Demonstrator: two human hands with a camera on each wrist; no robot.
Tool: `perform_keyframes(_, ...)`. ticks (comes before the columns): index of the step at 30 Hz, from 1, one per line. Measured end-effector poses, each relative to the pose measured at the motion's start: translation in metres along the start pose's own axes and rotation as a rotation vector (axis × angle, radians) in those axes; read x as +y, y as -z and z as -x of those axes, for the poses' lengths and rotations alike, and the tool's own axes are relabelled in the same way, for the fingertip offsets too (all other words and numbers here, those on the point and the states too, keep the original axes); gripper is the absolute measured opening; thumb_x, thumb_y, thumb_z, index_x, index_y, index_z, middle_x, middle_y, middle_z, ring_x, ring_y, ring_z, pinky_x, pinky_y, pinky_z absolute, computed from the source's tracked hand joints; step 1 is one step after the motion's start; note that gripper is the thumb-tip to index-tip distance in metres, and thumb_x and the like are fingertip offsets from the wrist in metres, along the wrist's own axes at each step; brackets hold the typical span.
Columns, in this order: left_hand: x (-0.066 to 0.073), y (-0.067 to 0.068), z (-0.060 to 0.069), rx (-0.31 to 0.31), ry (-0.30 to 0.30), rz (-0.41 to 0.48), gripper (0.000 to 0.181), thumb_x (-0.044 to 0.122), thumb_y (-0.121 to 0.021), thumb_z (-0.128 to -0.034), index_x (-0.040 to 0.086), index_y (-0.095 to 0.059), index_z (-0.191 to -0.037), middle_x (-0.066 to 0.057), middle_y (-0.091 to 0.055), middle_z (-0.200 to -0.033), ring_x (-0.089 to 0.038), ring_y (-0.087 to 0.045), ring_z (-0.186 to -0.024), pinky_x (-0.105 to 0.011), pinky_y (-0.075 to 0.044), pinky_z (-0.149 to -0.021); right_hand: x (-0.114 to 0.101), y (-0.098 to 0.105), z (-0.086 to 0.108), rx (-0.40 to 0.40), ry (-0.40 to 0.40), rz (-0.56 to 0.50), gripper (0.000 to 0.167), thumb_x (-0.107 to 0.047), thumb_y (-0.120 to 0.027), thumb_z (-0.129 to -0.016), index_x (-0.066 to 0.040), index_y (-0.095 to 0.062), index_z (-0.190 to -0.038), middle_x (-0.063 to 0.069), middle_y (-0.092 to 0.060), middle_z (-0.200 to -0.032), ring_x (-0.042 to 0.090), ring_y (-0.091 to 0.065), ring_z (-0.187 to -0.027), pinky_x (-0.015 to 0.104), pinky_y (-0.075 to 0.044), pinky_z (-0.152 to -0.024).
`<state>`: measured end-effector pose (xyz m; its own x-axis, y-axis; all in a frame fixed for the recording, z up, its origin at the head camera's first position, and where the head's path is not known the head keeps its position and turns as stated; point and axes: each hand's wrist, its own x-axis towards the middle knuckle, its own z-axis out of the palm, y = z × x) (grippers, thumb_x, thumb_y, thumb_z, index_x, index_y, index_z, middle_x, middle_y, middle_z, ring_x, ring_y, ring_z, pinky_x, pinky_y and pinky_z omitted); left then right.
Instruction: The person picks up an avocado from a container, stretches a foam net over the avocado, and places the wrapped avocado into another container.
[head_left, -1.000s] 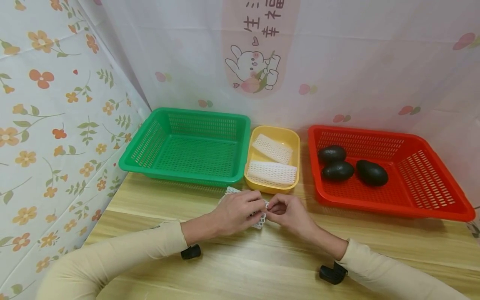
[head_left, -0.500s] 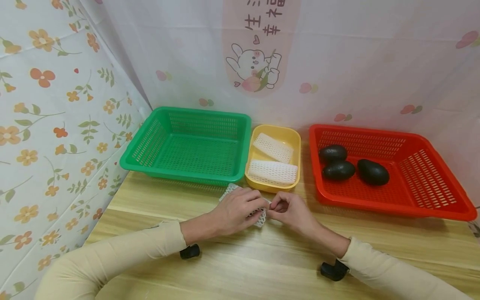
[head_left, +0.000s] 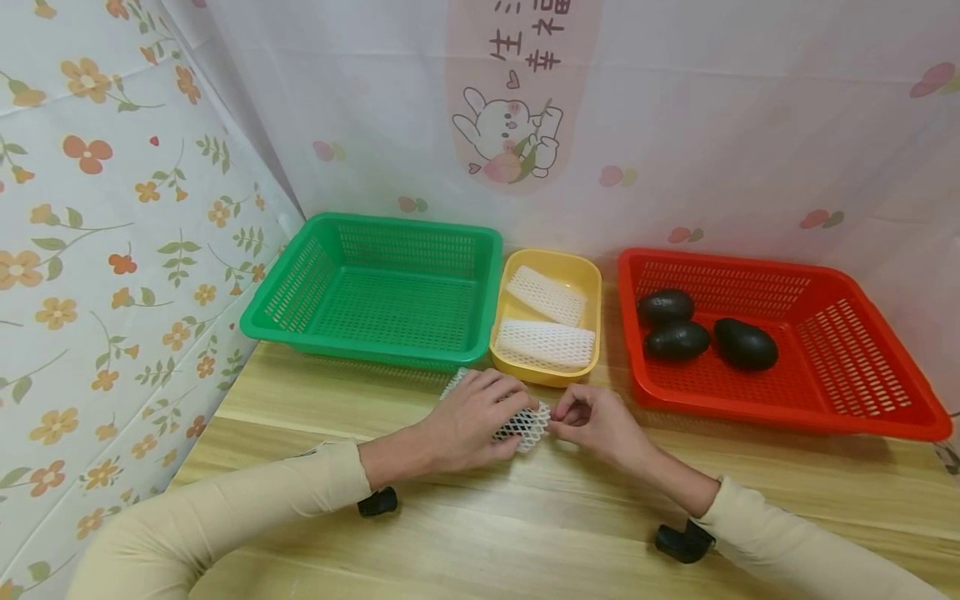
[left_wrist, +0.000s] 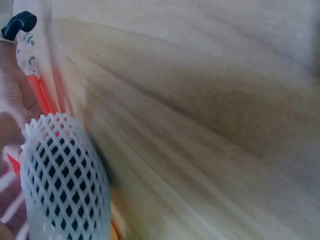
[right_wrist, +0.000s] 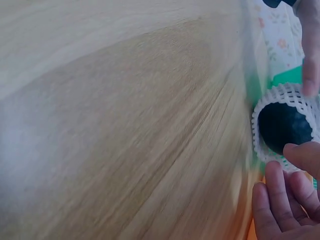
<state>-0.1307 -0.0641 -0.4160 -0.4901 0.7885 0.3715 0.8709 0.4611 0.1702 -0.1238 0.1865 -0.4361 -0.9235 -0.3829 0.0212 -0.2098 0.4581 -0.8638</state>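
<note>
Over the wooden table, the left hand curls round a white net sleeve with a dark avocado inside, while the right hand pinches the sleeve's right end between thumb and fingers. Just beyond the hands, a yellow tray bears two flat net sleeves. A green basket stands to its left, a red basket holding three avocados to its right. Behind hangs a printed cloth
</note>
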Motion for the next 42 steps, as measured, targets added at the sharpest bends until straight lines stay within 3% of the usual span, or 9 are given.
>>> perform_keyframes(4,-0.001,0.001,0.001,-0.085,0.056,-0.028,0.049,0.035,-0.077,-0.0873,0.017,-0.061,-0.130,0.000,-0.058,-0.129,-0.022,-0.051,-0.118,-0.038,-0.041,-0.097,0.003,0.002,0.001,0.010,0.011,0.026,0.019,-0.005,-0.086,-0.082,-0.008,-0.067,-0.085,0.000,-0.066,-0.083,0.016,-0.066,-0.073,0.028,-0.055,-0.066)
perform_keyframes(19,-0.004,0.003,0.001,-0.174,0.119,-0.043,0.067,0.037,-0.083,-0.0841,0.017,-0.053,-0.141,-0.003,-0.052,-0.138,-0.024,-0.048,-0.125,-0.044,-0.038,-0.104,0.002,0.007,0.004,-0.011,0.009,0.050,0.020,-0.006,-0.086,-0.081,-0.013,-0.067,-0.083,-0.003,-0.065,-0.080,0.015,-0.066,-0.071,0.028,-0.054,-0.063)
perform_keyframes(33,-0.006,0.001,0.002,-0.221,0.216,-0.022,0.073,0.036,-0.084,-0.0842,0.019,-0.048,-0.146,-0.008,-0.049,-0.144,-0.030,-0.049,-0.129,-0.051,-0.039,-0.103,0.004,0.008,0.004,-0.025,0.022,0.071,0.021,-0.007,-0.087,-0.081,-0.014,-0.068,-0.084,-0.004,-0.064,-0.079,0.014,-0.065,-0.070,0.028,-0.055,-0.064)
perform_keyframes(42,-0.007,-0.003,-0.001,-0.221,0.227,0.011,0.069,0.033,-0.084,-0.0821,0.021,-0.050,-0.141,-0.007,-0.053,-0.135,-0.028,-0.054,-0.119,-0.048,-0.043,-0.102,0.002,0.012,0.004,-0.021,0.030,0.042,0.019,-0.003,-0.084,-0.083,-0.012,-0.067,-0.086,-0.002,-0.065,-0.081,0.016,-0.065,-0.072,0.029,-0.056,-0.066)
